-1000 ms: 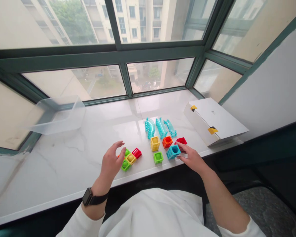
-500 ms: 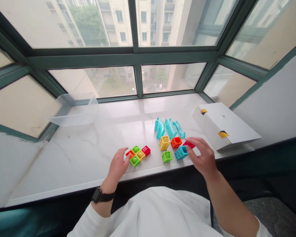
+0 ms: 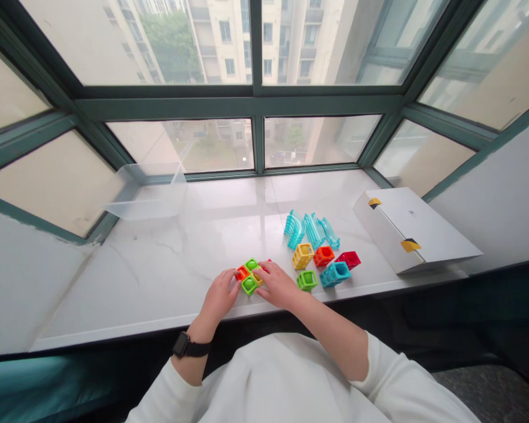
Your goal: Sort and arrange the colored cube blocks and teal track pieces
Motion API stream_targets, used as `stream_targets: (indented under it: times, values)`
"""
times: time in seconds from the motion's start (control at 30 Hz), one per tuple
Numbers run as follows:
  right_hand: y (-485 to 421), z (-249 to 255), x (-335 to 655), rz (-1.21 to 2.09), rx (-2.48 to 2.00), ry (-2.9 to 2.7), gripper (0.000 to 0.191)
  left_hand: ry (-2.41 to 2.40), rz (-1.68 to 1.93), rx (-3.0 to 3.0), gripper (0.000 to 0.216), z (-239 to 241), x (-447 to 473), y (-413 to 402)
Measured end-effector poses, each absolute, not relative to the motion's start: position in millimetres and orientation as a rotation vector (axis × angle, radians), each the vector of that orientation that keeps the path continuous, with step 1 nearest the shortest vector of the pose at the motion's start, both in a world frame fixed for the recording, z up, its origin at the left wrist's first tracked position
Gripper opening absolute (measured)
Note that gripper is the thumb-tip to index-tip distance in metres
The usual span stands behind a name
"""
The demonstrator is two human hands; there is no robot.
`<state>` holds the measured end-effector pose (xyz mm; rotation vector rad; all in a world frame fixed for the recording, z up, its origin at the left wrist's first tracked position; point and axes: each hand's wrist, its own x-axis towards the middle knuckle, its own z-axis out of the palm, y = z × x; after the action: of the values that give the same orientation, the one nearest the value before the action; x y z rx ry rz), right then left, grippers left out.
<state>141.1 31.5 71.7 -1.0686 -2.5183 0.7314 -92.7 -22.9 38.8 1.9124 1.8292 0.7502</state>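
Note:
On the white sill, a flat cluster of joined toy blocks lies between my two hands. It has a near green block [image 3: 249, 286], a far green block [image 3: 251, 265], an orange block [image 3: 241, 273] and a yellow block [image 3: 258, 278]. My left hand [image 3: 221, 294], with a dark watch at its wrist, grips the cluster's orange side with thumb and fingers. From the other side my right hand [image 3: 277, 286] closes around the yellow block. Its fingers hide most of the cluster's red block.
Right of my hands stand loose blocks: yellow [image 3: 302, 256], green [image 3: 307, 281], orange [image 3: 324, 255], blue [image 3: 335, 274] and red [image 3: 348, 259]. Clear blue track pieces [image 3: 314, 230] lie behind them. A white box [image 3: 423, 226] sits far right, a transparent bin [image 3: 152, 208] back left.
My right hand has left the loose red and blue blocks and moved left onto the cluster. My left hand stays at the cluster's orange side. The whole view has shifted slightly.

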Motion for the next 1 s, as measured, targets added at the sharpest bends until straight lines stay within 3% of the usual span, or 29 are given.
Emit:
stream_targets:
  times: [0.23, 0.43, 0.6, 1.0]
  values:
    - [35, 59, 128, 0.634, -1.169, -2.6, 0.057, 1.87, 0.845, 1.924, 0.03, 42, -80, -32]
    - [32, 58, 128, 0.612, -1.182, -2.682, 0.072, 1.765, 0.863, 2.063, 0.02, 39, -66, -44]
    - [29, 55, 128, 0.618, -1.152, -2.747, 0.063, 1.783, 0.846, 2.094, 0.01, 29, -63, -47]
    - [30, 61, 127, 0.669, -1.183, -2.743, 0.063, 1.686, 0.801, 2.108, 0.013, 29, -74, -49]
